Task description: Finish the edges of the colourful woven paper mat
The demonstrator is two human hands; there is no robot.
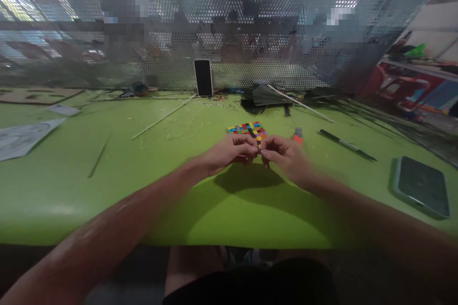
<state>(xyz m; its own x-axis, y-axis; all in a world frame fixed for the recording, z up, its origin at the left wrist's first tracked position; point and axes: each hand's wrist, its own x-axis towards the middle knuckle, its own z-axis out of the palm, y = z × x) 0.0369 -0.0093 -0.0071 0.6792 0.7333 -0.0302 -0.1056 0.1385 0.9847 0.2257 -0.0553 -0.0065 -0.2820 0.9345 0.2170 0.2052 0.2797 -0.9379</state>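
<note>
A small woven mat of red, yellow, blue, green, orange and black strips shows just beyond my fingers, tilted above the green table. My left hand is closed, with thumb and fingers pinched at the mat's near edge. Right against it, my right hand pinches the same near edge from the other side. The two sets of fingertips almost meet. They cover the near part of the mat, so the exact strip between them is hidden. Close by on the right lies a small red and grey object, its kind unclear.
On the green table lie a black pen and a phone at right. A second phone leans upright against the perforated metal screen. Dark strips, thin sticks and paper lie around.
</note>
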